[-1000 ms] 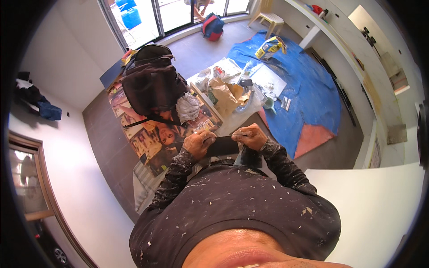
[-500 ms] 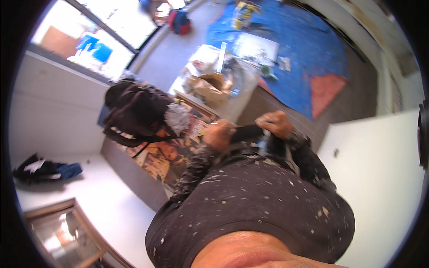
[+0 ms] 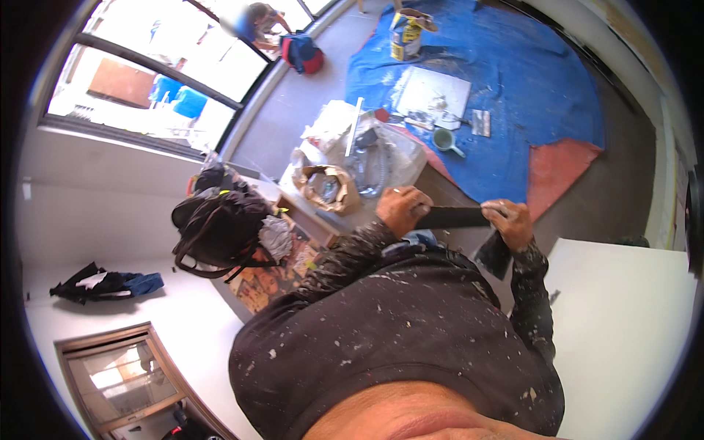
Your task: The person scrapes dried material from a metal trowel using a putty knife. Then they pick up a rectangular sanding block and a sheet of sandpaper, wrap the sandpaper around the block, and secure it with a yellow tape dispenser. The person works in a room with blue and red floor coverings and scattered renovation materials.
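A flat black strip (image 3: 456, 217) stretches between my two hands in front of my waist. My left hand (image 3: 402, 208) closes on one end, fingers curled and thumb pressed in. The other end is pinched in my right hand (image 3: 510, 224). Below that hand hangs a dark grey flap (image 3: 494, 255); whether it belongs to the same strip I cannot tell. My sleeves and dark shirt (image 3: 396, 323) are spattered with white specks.
A blue tarp (image 3: 543, 95) holds a yellow-and-blue sack (image 3: 405, 42), a white board (image 3: 450, 94), a green mug (image 3: 443, 138) and a trowel (image 3: 480, 123). A paper bag (image 3: 346, 192) and a black backpack (image 3: 227, 224) lie to my left. Another person (image 3: 258, 26) crouches by the windows.
My hands have moved right and spread farther apart, with the black strip now pulled out longer between them. The view has shifted, and the dark flap now shows under my right hand.
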Available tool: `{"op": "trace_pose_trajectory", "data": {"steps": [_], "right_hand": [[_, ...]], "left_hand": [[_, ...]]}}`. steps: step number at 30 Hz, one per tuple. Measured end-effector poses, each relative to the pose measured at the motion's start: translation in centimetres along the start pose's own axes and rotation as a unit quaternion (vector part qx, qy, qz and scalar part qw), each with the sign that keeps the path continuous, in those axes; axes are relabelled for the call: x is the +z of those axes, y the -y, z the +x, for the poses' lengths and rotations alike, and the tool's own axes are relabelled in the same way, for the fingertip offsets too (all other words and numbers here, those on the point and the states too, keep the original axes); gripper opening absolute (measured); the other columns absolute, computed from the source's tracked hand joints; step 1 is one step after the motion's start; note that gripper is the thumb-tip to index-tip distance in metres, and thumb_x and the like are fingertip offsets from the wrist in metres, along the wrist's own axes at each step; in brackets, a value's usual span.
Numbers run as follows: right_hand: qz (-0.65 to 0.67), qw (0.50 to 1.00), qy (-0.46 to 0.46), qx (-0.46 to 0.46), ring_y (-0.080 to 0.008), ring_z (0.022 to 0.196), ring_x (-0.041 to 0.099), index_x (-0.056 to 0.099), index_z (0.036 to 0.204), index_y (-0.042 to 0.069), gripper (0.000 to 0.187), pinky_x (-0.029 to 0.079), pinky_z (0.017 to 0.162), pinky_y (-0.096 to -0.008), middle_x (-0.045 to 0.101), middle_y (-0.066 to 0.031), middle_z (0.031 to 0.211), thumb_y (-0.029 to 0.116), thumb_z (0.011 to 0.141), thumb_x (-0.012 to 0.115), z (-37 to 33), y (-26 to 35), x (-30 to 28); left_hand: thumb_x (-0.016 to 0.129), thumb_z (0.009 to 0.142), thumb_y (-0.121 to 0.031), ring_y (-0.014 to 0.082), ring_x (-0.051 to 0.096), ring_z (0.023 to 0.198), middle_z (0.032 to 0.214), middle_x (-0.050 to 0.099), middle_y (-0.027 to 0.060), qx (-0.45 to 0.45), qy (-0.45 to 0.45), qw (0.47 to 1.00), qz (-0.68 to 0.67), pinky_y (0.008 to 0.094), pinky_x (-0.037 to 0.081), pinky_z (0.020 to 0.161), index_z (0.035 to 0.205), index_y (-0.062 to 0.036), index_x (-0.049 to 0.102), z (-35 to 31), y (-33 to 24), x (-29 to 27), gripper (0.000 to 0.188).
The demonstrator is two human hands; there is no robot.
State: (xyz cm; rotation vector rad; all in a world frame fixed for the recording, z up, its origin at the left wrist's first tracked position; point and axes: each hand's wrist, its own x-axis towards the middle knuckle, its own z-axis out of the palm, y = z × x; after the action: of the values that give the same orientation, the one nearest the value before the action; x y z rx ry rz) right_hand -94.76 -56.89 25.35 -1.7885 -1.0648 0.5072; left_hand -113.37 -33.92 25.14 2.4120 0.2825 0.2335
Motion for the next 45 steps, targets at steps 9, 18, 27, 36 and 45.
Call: {"op": "trace_pose_trajectory", "data": {"steps": [9, 18, 27, 36, 45], "right_hand": [[-0.166, 0.967, -0.011, -0.193, -0.0256, 0.076, 0.07, 0.073, 0.092, 0.001, 0.012, 0.054, 0.064, -0.0332, 0.072, -0.014, 0.087, 0.009, 0.085, 0.07, 13.5, -9.1, -11.7], [0.066, 0.976, -0.144, 0.148, -0.0109, 0.077, 0.064, 0.075, 0.097, -0.001, 0.017, 0.049, 0.071, -0.0265, 0.072, -0.0054, 0.084, 0.012, 0.085, 0.075, 21.8, -14.4, -22.8], [0.025, 0.987, -0.106, 0.122, -0.0112, 0.076, 0.063, 0.075, 0.096, -0.002, 0.018, 0.048, 0.069, -0.0265, 0.072, -0.0062, 0.083, 0.012, 0.084, 0.076, 35.2, -26.5, -37.1], [0.162, 0.979, 0.029, 0.12, -0.0113, 0.074, 0.062, 0.076, 0.091, -0.002, 0.012, 0.048, 0.068, -0.0259, 0.071, -0.0051, 0.081, 0.006, 0.082, 0.076, 50.6, -40.0, -55.0], [0.15, 0.962, 0.223, 0.041, -0.0135, 0.074, 0.064, 0.076, 0.091, 0.0, 0.02, 0.049, 0.067, -0.0282, 0.071, -0.0086, 0.08, 0.017, 0.083, 0.074, 64.4, -45.4, -57.4]], "left_hand": [[0.063, 0.088, -0.017, 0.0196, 0.065, 0.095, 0.095, 0.068, 0.0014, 0.108, -0.037, 0.991, 0.073, 0.042, 0.04, 0.093, 0.089, -0.014, 0.068, 20.0, 3.3, 3.8, 0.006], [0.067, 0.087, -0.022, 0.0191, 0.062, 0.1, 0.094, 0.068, 0.0006, 0.127, 0.057, 0.99, -0.001, 0.0419, 0.036, 0.093, 0.091, -0.017, 0.068, 40.3, 1.6, 4.1, 0.007], [0.072, 0.082, -0.028, 0.0201, 0.064, 0.095, 0.088, 0.072, -0.0005, 0.073, 0.071, 0.995, -0.014, 0.0404, 0.035, 0.092, 0.092, -0.0191, 0.076, 60.0, 1.8, 9.8, 0.014], [0.073, 0.08, -0.03, 0.0209, 0.063, 0.089, 0.082, 0.067, -0.0018, -0.037, 0.013, 0.998, 0.05, 0.0418, 0.033, 0.096, 0.085, -0.0181, 0.072, 77.8, -3.0, 15.5, 0.013], [0.07, 0.086, -0.026, 0.0149, 0.067, 0.088, 0.087, 0.073, -0.0033, -0.209, -0.074, 0.973, 0.064, 0.042, 0.034, 0.095, 0.089, -0.0185, 0.074, 80.7, -6.1, 14.9, 0.01]]}}
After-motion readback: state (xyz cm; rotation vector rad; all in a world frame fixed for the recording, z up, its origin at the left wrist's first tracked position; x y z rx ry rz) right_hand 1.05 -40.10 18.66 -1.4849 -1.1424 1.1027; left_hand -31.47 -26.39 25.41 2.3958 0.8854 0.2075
